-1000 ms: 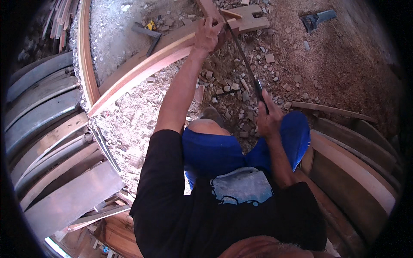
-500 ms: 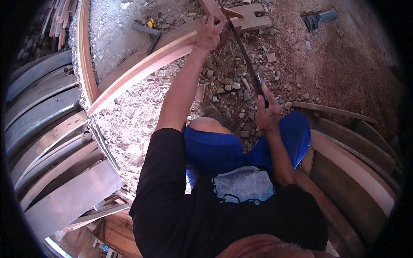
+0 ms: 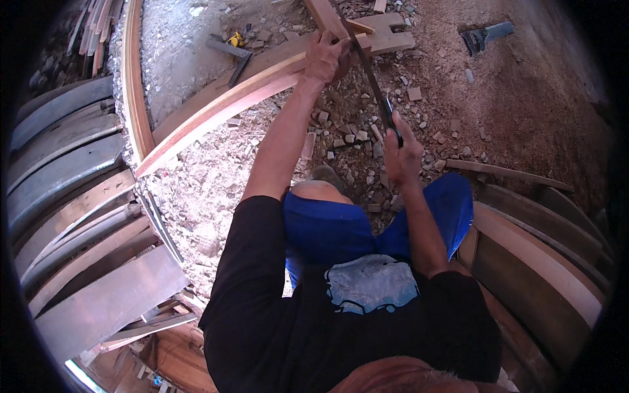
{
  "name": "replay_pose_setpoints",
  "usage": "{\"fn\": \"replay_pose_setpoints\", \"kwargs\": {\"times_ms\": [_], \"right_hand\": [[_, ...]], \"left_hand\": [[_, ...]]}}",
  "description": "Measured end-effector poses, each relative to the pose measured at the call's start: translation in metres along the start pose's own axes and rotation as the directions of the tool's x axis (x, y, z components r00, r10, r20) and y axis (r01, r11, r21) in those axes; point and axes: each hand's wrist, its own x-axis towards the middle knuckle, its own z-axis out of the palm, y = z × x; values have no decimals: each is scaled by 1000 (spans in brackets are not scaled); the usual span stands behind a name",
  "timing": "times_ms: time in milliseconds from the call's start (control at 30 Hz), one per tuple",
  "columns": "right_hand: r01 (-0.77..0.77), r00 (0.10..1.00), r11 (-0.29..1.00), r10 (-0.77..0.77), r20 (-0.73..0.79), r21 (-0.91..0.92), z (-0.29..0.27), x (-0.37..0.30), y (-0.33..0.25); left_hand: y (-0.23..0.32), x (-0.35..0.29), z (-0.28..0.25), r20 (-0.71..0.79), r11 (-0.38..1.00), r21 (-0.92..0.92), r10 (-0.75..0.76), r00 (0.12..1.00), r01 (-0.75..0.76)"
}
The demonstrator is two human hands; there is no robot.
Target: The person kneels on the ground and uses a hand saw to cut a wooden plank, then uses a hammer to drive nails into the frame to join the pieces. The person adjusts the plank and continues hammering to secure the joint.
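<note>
My right hand (image 3: 403,152) is closed round the dark handle of a handsaw (image 3: 375,84). The saw's long narrow blade runs up and to the left, crossing the end of a wooden beam (image 3: 325,18) at the top. Just left of the blade, my left hand (image 3: 325,59) clasps the wood where that beam meets a long curved timber (image 3: 229,105); its fingertips are partly hidden. The curved timber sweeps down to the left from under this hand. Beneath the joint lies a flat board with a notched end (image 3: 392,39).
A metal square (image 3: 230,49) and a yellow tape measure (image 3: 236,39) lie beyond the curved timber. Another handsaw (image 3: 486,36) rests on the ground at far right. Wood chips and offcuts (image 3: 354,137) litter the floor. Curved boards are stacked left (image 3: 72,177) and right (image 3: 534,249).
My right hand has pushed the saw forward and slightly left, away from my body. My left hand stays on the wood, and the whole view has shifted slightly.
</note>
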Motion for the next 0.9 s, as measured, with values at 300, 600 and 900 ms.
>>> {"fn": "replay_pose_setpoints", "kwargs": {"times_ms": [300, 600, 900], "right_hand": [[244, 962, 967, -251, -106, -73, 7, -52, 26], [311, 925, 934, -340, -171, -177, 17, 25, 0], [72, 884, 995, -29, -467, 75, -55, 15, 12]], "left_hand": [[0, -3, 2, 43, 997, 79, -26, 999, 23], [3, -1, 0, 5, 999, -34, 1, 1000, -1], [10, 1, -14, 46, 987, -101, -118, 992, 122]]}}
